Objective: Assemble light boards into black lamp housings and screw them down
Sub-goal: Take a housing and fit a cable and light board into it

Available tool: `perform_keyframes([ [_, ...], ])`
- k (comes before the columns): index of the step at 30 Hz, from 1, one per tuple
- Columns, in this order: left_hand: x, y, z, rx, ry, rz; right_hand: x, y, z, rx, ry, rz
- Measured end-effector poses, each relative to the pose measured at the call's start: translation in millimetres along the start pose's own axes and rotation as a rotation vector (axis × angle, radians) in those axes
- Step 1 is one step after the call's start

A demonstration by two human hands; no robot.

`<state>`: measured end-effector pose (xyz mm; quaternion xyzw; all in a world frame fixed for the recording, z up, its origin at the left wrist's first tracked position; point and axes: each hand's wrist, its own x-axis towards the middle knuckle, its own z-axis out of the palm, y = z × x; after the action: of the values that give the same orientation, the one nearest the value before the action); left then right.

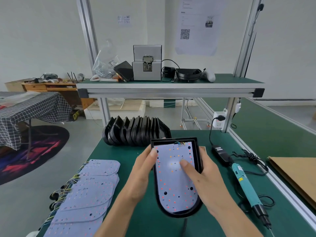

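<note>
QR code on wall sheet (199, 26)

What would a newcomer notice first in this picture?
In the centre, the left hand and right hand hold a black housing with a light board in it. Spare boards lie at left, a teal screwdriver at right.

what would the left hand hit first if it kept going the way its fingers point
Probably the row of empty black housings standing behind the held housing; the left hand points up-table toward them, though depth is unclear.
</note>
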<state>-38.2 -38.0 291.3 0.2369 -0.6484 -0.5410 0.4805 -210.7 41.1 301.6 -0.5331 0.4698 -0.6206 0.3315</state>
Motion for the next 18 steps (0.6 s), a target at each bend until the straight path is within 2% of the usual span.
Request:
perform_keyframes([
  [6,-4,12,9,0.010,0.103,-0.044,1,2,6,-0.014,0.032,-0.021],
  [11,-6,12,14,0.080,0.127,-0.037,9,4,8,-0.155,0.136,-0.006],
  [18,-7,8,24,0.103,0.244,-0.025,9,7,10,-0.162,0.106,0.001],
])
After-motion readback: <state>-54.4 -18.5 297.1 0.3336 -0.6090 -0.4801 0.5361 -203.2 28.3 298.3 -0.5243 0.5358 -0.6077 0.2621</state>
